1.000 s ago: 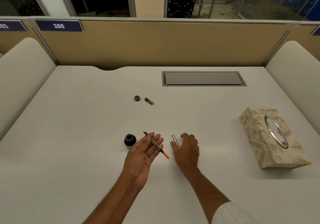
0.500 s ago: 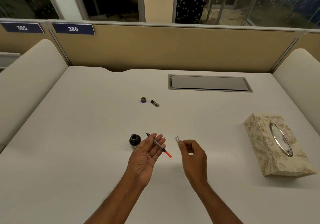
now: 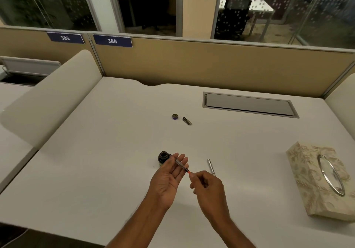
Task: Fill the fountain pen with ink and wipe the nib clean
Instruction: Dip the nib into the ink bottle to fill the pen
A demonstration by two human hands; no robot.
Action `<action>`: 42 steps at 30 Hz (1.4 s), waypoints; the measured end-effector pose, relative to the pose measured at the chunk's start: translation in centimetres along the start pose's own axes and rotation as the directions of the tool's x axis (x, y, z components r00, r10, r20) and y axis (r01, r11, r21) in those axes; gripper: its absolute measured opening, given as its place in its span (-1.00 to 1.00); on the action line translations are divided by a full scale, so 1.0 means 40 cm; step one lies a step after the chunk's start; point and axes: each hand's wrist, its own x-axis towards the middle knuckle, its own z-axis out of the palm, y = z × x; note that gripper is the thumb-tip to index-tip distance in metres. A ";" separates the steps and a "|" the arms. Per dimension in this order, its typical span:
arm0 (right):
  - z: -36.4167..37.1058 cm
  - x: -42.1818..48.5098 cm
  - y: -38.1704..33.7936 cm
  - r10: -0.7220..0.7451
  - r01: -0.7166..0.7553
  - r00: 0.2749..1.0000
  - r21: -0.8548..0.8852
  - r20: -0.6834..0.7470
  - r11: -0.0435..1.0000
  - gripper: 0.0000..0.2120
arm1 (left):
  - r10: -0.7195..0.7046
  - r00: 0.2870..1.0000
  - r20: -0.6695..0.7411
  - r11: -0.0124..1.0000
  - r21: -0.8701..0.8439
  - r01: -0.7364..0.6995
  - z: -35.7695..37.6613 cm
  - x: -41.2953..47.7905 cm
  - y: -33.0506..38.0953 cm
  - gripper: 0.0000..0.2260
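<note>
White surface (image 3: pixel 115 171), black ink bottle (image 3: pixel 162 156), pen (image 3: pixel 181 166) tipped orange-red, silver speckled barrel (image 3: pixel 211 166); cream tissue box (image 3: pixel 303 171) with beige leaf print (silver oval ring (image 3: pixel 330 174)).

white flat desk top (image 3: pixel 115 171): smooth, matt, laminate look
small round dark ink bottle (image 3: pixel 163 156): glass by its look, glossy, glint at the rim
slim see-through pen section with orange-red end (image 3: pixel 181 165): clear plastic, smooth
thin silver pen barrel (image 3: pixel 211 166): bright metal, finely patterned
short dark pen cap (image 3: pixel 187 121): slight sheen, material unclear
cream floral tissue box (image 3: pixel 307 171): matt, textured; cloth or paper, cannot tell
oval silver ring (image 3: pixel 340 193): polished metal, shiny
tan desk partition (image 3: pixel 211 65): matt, cloth-like
grey rectangular cable hatch (image 3: pixel 247 104): smooth, dull metal look
</note>
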 end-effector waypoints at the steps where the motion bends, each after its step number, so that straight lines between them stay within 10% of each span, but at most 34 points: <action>1: 0.009 0.003 -0.002 0.004 -0.004 1.000 -0.011 -0.005 1.000 -0.78 | -0.014 1.000 -0.002 1.000 -0.006 0.014 -0.006 0.006 0.005 -0.78; 16: 0.125 0.028 -0.037 -0.230 0.162 0.958 -0.339 -0.170 0.927 -0.88 | -0.333 0.942 0.046 0.942 -0.024 0.334 -0.100 0.106 0.074 -0.71; 42: 0.152 0.125 -0.033 -0.434 0.363 0.900 -0.485 -0.038 0.796 -0.94 | -0.308 0.950 0.046 0.927 -0.209 0.311 -0.087 0.170 0.073 -0.79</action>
